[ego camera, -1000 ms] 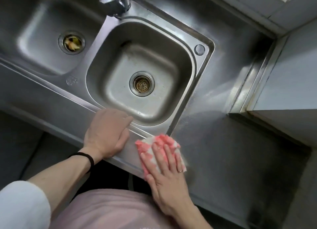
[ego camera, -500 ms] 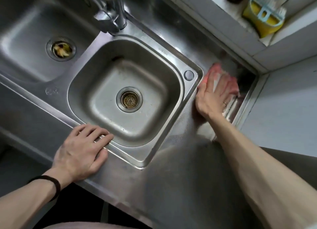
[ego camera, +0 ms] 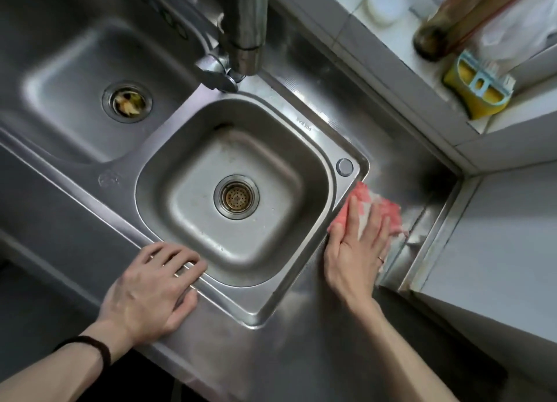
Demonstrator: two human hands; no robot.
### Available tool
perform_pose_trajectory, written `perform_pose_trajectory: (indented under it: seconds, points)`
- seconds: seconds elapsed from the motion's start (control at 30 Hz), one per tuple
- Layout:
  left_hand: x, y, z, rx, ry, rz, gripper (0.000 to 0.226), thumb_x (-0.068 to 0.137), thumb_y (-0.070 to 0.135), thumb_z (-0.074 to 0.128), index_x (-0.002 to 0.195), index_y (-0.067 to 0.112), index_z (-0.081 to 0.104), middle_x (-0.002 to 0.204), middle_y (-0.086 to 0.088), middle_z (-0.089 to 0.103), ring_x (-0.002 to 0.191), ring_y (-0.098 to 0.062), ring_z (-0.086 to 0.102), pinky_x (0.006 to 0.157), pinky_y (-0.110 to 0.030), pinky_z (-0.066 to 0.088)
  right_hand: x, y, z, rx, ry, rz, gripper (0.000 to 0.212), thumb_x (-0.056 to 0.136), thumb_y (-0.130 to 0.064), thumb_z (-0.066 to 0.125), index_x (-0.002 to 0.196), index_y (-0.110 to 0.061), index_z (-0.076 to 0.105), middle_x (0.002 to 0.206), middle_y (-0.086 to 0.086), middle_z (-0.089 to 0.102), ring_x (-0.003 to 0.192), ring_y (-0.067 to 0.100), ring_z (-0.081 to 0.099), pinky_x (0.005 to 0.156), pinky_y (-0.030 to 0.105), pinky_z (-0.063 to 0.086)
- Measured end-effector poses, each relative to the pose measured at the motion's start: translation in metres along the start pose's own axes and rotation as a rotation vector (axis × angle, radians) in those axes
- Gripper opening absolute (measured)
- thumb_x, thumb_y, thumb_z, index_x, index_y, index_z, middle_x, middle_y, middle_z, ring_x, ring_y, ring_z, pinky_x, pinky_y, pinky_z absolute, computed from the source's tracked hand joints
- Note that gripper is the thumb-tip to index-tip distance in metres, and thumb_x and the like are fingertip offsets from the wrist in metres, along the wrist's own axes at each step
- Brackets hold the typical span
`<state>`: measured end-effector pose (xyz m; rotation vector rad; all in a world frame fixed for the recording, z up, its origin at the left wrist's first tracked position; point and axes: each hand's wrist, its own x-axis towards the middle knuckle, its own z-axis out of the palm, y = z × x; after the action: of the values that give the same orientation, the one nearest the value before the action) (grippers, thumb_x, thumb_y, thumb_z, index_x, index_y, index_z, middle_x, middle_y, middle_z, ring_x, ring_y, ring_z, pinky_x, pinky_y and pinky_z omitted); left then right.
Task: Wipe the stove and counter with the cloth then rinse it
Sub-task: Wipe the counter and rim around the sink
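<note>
One cloth [ego camera: 390, 213], pink-and-white: soft, limp, likely light and damp | on counter [ego camera: 316, 356] just beside sink rim [ego camera: 340, 190] | right hand [ego camera: 358, 251] flat, fingers straight, pressing it | left hand [ego camera: 153, 290] spread on rim, holding nothing | lift by bunching an edge

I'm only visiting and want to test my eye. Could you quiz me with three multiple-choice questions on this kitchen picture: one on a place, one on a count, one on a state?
1. Where is the cloth?
A) in a basin
B) on the counter beside the sink
C) on the tiled ledge

2. How many drains show?
A) three
B) one
C) two

3. What is the left hand doing?
A) resting flat on the sink's rim
B) gripping the faucet
C) holding the cloth

Answers:
1 B: the right hand presses it onto the steel there.
2 C: a second one lies further left.
3 A: its fingers lie straight and hold nothing.
</note>
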<state>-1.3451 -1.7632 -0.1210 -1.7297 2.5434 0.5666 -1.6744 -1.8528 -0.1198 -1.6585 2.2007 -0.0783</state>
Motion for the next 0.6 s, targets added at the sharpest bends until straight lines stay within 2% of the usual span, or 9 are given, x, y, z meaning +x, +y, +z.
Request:
perform_pose_trajectory:
  seconds: [0.1, 0.2, 0.27, 0.4, 0.6]
  points:
    - [0.000, -0.001, 0.000, 0.012, 0.002, 0.008, 0.041, 0.080, 0.038, 0.055, 0.111, 0.021, 0.077, 0.108, -0.001, 0.072, 0.100, -0.030, 0.067, 0.103, -0.045, 0.041, 0.069, -0.005, -0.018, -0.011, 0.017, -0.011, 0.063, 0.108, -0.050, 0.021, 0.166, -0.037, 0.000, 0.175, 0.009, -0.009, 0.160, 0.036, -0.011, 0.128, 0.059, -0.007]
    - [0.002, -0.001, -0.001, 0.021, -0.007, 0.011, 0.041, 0.079, 0.039, 0.057, 0.110, 0.022, 0.077, 0.108, -0.001, 0.072, 0.100, -0.029, 0.069, 0.104, -0.044, 0.040, 0.125, -0.022, -0.028, -0.082, 0.085, -0.036, 0.065, 0.111, -0.036, 0.032, 0.167, -0.023, 0.002, 0.172, 0.019, 0.004, 0.156, 0.046, 0.004, 0.127, 0.056, -0.003]
    - [0.003, -0.001, -0.003, 0.015, -0.008, 0.008, 0.042, 0.077, 0.039, 0.058, 0.109, 0.022, 0.077, 0.108, -0.002, 0.073, 0.100, -0.029, 0.070, 0.104, -0.044, 0.040, 0.139, -0.039, -0.025, -0.099, 0.096, -0.041, 0.068, 0.109, -0.030, 0.036, 0.167, -0.017, 0.004, 0.172, 0.021, 0.005, 0.155, 0.048, 0.008, 0.127, 0.055, -0.001]
    - [0.005, 0.000, -0.004, 0.013, -0.009, 0.012, 0.042, 0.075, 0.040, 0.060, 0.108, 0.021, 0.077, 0.108, -0.002, 0.073, 0.099, -0.028, 0.070, 0.104, -0.043, 0.040, 0.146, -0.078, -0.014, -0.148, 0.055, -0.176, 0.069, 0.109, -0.032, 0.034, 0.167, -0.021, -0.001, 0.175, 0.013, -0.003, 0.158, 0.045, 0.002, 0.127, 0.058, -0.002]
    - [0.004, -0.002, 0.001, 0.006, -0.008, 0.021, 0.043, 0.071, 0.041, 0.062, 0.107, 0.021, 0.077, 0.107, -0.001, 0.072, 0.098, -0.028, 0.070, 0.103, -0.044, 0.041, 0.180, -0.175, 0.000, -0.170, 0.040, -0.463, 0.065, 0.111, -0.039, 0.033, 0.167, -0.024, 0.003, 0.174, 0.014, 0.009, 0.158, 0.043, 0.009, 0.128, 0.058, 0.004]
